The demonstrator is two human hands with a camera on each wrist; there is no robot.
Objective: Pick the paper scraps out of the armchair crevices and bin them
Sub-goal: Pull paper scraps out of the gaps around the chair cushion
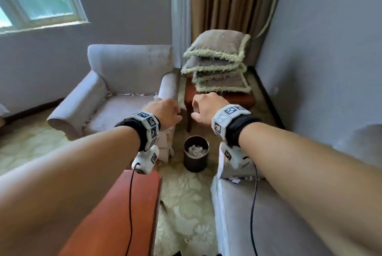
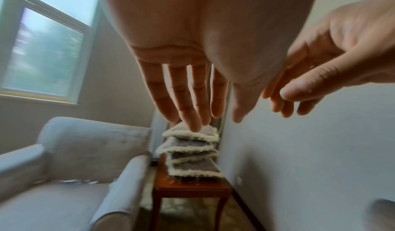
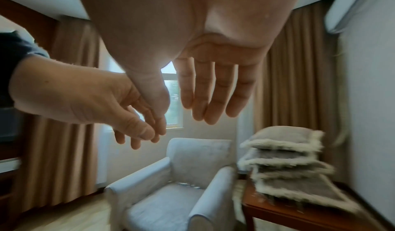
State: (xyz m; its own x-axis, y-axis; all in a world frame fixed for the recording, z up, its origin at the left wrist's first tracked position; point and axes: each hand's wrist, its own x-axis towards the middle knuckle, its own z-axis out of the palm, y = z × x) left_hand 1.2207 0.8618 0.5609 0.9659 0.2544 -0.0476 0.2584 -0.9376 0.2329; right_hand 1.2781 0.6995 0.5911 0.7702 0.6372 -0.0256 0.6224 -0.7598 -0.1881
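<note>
A dark round bin (image 1: 196, 153) stands on the carpet with white paper scraps (image 1: 195, 150) inside it. Both my hands hover above and just beyond it, close together. My left hand (image 1: 166, 111) is open with its fingers (image 2: 192, 99) straight and nothing in it. My right hand (image 1: 206, 106) is likewise open, its fingers (image 3: 213, 91) relaxed and bare. More white scraps (image 1: 132, 94) line the back crevice of the grey armchair (image 1: 128, 65) ahead on the left. Another scrap (image 1: 235, 180) sits in the crevice of a second grey armchair (image 1: 268, 214) at the lower right.
A stack of fringed cushions (image 1: 219, 63) rests on a wooden side table (image 1: 237, 100) between the far armchair and the wall. A reddish wooden table (image 1: 115, 214) lies under my left forearm. Patterned carpet (image 1: 186, 204) runs between the furniture around the bin.
</note>
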